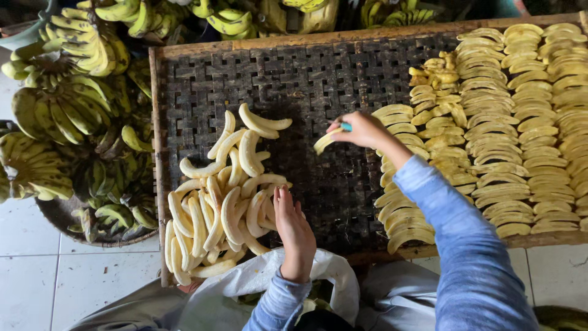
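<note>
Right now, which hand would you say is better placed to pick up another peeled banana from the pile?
The left hand, probably: its fingers rest at the edge of the peeled banana pile, while the right hand is busy holding a banana slice and a blue-handled tool.

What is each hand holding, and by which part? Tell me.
The right hand grips a peeled banana piece by its upper end in its fingers. The left hand holds nothing, resting at the peeled bananas.

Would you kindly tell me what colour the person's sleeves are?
Blue, on the long knitted sleeves, clearest in the head view.
</note>
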Demonstrator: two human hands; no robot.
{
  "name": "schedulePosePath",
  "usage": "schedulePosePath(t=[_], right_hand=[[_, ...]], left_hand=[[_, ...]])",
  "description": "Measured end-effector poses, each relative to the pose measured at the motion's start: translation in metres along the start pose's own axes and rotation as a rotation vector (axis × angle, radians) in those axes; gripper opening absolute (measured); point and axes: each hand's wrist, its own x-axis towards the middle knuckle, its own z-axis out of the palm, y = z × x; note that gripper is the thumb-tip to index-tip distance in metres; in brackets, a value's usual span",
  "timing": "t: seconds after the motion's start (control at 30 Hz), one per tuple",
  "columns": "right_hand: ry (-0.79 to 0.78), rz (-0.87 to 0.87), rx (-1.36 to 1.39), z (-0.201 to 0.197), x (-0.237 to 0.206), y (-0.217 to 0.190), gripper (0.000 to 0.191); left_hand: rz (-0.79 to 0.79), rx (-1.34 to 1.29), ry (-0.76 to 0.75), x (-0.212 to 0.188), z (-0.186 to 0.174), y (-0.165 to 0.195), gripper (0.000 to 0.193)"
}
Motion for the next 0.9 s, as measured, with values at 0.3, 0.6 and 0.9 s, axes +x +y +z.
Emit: schedulePosePath(t=[0.3,0.6,0.9], right_hand=[[0.371,0.072,0.257,-0.069,0.002,0.097,0.021],[0.602,0.353,-0.229,-0.068,-0.002,0.11,0.013],[0.802,0.351,-0.391,-0.05,0.017,0.073,0.03]], left_hand=[[0.093,0.113,-0.059,-0.019,0.015,0.027,0.063],[0.094,0.112,-0.051,-0.021,0.015,0.038,0.06],[0.29,-0.066,0.032,-0.001,-0.013,0.078,0.058]])
